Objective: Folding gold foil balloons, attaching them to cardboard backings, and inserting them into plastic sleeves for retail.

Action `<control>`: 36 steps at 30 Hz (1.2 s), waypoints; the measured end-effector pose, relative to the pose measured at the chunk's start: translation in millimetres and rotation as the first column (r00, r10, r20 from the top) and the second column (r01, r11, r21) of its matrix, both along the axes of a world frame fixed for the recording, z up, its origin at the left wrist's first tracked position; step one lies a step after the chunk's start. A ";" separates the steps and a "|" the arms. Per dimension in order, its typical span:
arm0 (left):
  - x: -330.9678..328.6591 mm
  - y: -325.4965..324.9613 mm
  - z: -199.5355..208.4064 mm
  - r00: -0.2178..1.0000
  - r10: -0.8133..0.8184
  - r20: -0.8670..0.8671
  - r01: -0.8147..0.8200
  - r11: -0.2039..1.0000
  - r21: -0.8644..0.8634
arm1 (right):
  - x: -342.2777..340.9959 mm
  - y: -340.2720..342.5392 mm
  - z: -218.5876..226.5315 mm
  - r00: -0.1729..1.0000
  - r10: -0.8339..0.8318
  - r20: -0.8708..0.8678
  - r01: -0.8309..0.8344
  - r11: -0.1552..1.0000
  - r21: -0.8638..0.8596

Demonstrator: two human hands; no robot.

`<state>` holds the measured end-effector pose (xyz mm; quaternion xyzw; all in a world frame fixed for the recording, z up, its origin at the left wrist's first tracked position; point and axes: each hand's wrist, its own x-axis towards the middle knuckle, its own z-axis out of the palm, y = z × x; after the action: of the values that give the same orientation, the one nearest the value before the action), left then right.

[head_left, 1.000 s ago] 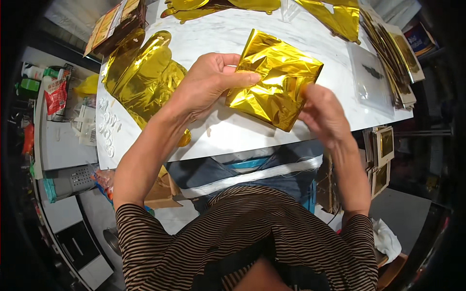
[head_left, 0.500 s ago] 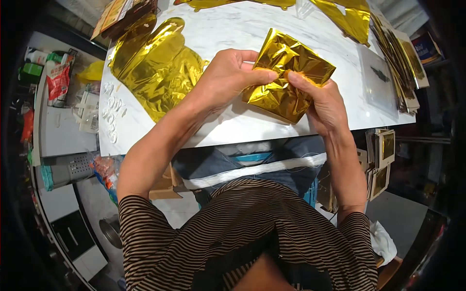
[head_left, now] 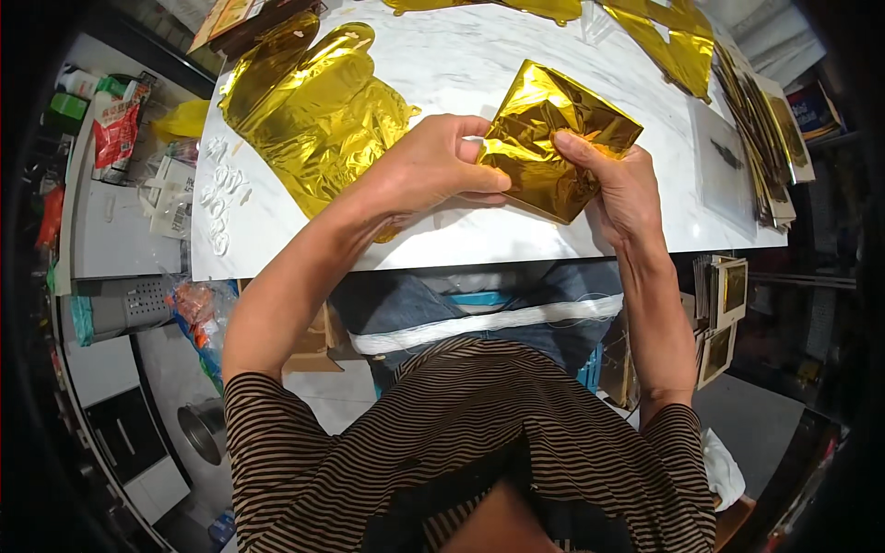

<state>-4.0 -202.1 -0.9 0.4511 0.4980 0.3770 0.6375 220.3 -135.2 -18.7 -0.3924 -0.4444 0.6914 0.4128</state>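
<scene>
A folded, shiny gold foil piece [head_left: 553,138] is held just above the white marble table [head_left: 461,240]. My left hand [head_left: 433,166] pinches its left edge with thumb and fingers. My right hand [head_left: 622,189] grips its right side, with the fingers lying across the top fold. Both hands touch the foil at once, and the foil is creased into a rough square. Its underside is hidden.
A heap of flat gold foil balloons [head_left: 313,101] lies at the table's left. More gold foil [head_left: 664,37] lies at the far edge. A stack of flat packets [head_left: 765,138] sits at the right. Small white pieces [head_left: 221,194] lie near the left edge. Shelves with clutter [head_left: 111,157] stand left.
The foil has been folded tighter and turned slightly. My right hand moved from its lower right corner up over the top. My left hand stays on the left edge.
</scene>
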 end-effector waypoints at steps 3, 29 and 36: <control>-1.2 -1.2 -4.9 0.992 0.011 0.124 -0.006 0.999 -0.042 | -2.1 -1.6 3.2 1.000 0.007 -0.003 -0.007 1.000 -0.003; 8.4 21.0 -4.5 0.983 0.184 0.013 -0.185 0.983 0.016 | 45.1 -0.8 -6.1 0.967 0.248 0.056 -0.238 0.961 -0.137; 16.7 14.0 2.7 0.987 0.153 0.045 -0.156 0.986 0.062 | 40.5 -6.6 -1.1 0.985 0.172 -0.031 -0.174 0.980 -0.100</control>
<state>12.7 -188.1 1.8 0.4243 0.5061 0.4503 0.6009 260.8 -141.8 -19.8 -0.3652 -0.4362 0.7509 0.3354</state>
